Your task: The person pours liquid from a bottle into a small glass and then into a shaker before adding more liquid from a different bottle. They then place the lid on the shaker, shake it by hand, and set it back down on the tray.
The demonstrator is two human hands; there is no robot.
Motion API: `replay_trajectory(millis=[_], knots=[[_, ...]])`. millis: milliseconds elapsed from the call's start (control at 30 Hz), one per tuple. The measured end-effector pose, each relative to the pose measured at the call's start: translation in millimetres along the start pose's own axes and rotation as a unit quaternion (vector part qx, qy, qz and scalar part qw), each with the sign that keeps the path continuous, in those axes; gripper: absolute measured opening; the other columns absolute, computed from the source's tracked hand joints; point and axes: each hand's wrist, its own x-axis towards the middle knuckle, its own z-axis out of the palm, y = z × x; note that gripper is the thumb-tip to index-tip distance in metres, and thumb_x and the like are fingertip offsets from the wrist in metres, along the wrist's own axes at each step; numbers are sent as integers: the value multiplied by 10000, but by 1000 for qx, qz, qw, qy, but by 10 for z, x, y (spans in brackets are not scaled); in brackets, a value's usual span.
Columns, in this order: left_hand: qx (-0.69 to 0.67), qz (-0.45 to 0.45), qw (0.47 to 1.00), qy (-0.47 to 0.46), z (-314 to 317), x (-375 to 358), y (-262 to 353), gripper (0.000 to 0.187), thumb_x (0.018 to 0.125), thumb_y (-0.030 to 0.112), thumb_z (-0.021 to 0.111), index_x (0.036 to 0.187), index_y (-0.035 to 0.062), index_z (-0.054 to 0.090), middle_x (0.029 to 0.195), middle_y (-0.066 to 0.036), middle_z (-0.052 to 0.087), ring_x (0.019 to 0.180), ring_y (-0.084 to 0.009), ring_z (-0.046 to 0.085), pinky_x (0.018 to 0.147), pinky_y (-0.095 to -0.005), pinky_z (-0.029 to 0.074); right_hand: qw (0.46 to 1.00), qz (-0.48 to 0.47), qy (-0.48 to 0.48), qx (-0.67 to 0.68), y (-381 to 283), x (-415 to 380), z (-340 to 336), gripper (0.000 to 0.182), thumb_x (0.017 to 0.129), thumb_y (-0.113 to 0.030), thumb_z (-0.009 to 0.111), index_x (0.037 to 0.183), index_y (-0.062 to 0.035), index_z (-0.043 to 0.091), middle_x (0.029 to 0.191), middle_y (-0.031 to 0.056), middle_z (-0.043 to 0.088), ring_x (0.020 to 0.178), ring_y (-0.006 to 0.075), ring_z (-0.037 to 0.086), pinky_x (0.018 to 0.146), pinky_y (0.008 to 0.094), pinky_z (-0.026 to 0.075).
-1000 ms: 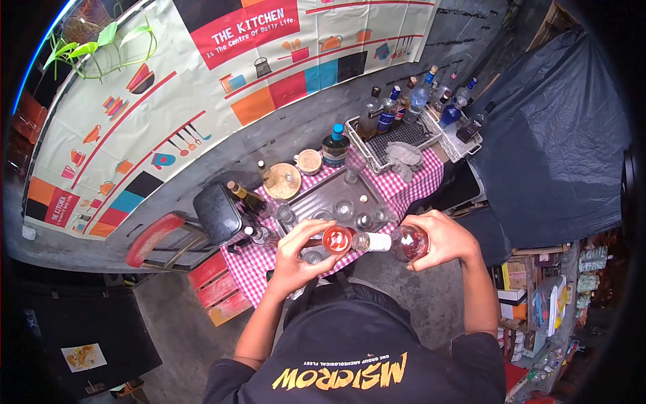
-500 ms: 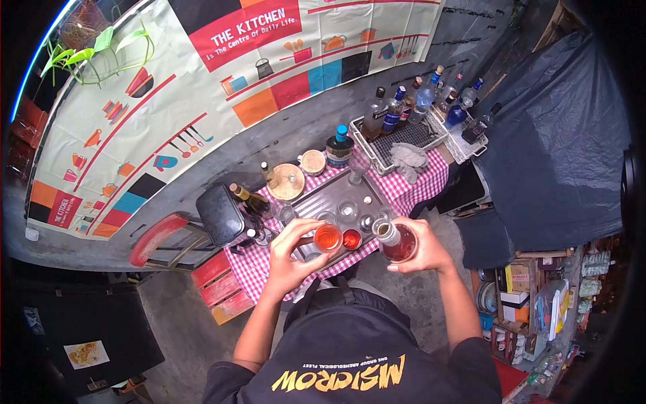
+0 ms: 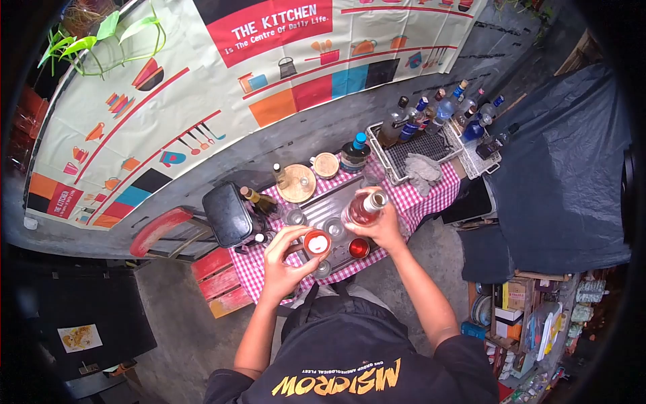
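My left hand (image 3: 281,264) is closed round a small glass (image 3: 316,242) of red-orange drink, with a pale patch showing on its surface. My right hand (image 3: 385,229) grips a clear glass bottle (image 3: 362,211) with reddish liquid in it, its mouth tilted up and to the right. Between and below the two hands, a second glass of red drink (image 3: 359,248) stands near the front of the grey metal tray (image 3: 324,207). A clear glass (image 3: 333,227) sits on the tray between my hands, and another clear glass (image 3: 293,215) stands at its left.
A red-checked cloth (image 3: 441,195) covers the table. Behind the tray are a round wooden board (image 3: 296,183), a blue-capped bottle (image 3: 354,153) and a dark wine bottle (image 3: 259,200). Several bottles fill a wire rack (image 3: 417,145) at back right, with a grey rag (image 3: 424,175). A black container (image 3: 229,214) stands left.
My right hand has moved up and left with the bottle, now over the tray. My left hand has shifted slightly left, still holding the glass. The camera view has shifted a little.
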Motion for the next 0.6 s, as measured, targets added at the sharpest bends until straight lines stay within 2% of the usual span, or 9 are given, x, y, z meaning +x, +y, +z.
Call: replay_trajectory(millis=[133,233,267,367,400,500,600], knots=[[4,-10,1000,9,-20,38,-121,559,784,-12,939,1305,-10,736,1309,-120,699,1217,-224,726,1036,-376,653,996,29,52,-70,426,208,166,675,672,-198,1049,1244,-67,716,1211,96,727,1135,250,722,1073,397,538],[18,-10,1000,7,-44,87,-212,562,792,-12,932,1317,-6,732,1321,-131,696,1227,-233,724,1037,-382,662,987,16,79,-141,712,307,279,684,669,-205,1048,1259,-78,725,1203,111,747,1158,263,734,1057,415,555],[21,-13,1000,8,-46,104,-206,563,799,-10,926,1327,-2,730,1329,-138,702,1236,-241,723,1031,-389,666,968,-32,116,-221,828,309,330,728,661,-185,1045,1303,-71,721,1226,117,765,1187,263,737,1066,420,561],[1,-34,999,11,-44,145,-277,571,804,-10,922,1340,-2,725,1340,-143,703,1248,-251,722,1030,-397,670,990,40,77,-114,1153,338,398,787,673,-124,1046,1374,-60,693,1320,99,752,1224,218,718,1089,380,558],[-2,-33,999,13,-42,155,-315,573,804,-10,923,1341,-2,725,1343,-143,702,1249,-252,722,1028,-396,670,992,36,81,-92,1358,327,418,799,682,-102,1034,1397,-65,679,1333,105,752,1245,213,714,1100,373,557],[7,-39,999,8,-55,193,-331,575,807,-11,923,1345,-4,722,1357,-143,695,1254,-252,722,1036,-403,668,991,42,69,-104,1536,341,390,794,687,-84,1022,1402,-68,677,1326,107,758,1243,209,719,1092,374,565],[12,-53,999,6,-57,215,-366,569,809,-8,924,1342,-7,724,1352,-145,696,1248,-248,725,1048,-411,666,988,70,59,-121,1651,341,385,785,659,-99,1010,1371,-60,681,1301,132,767,1225,276,743,1081,403,570]])
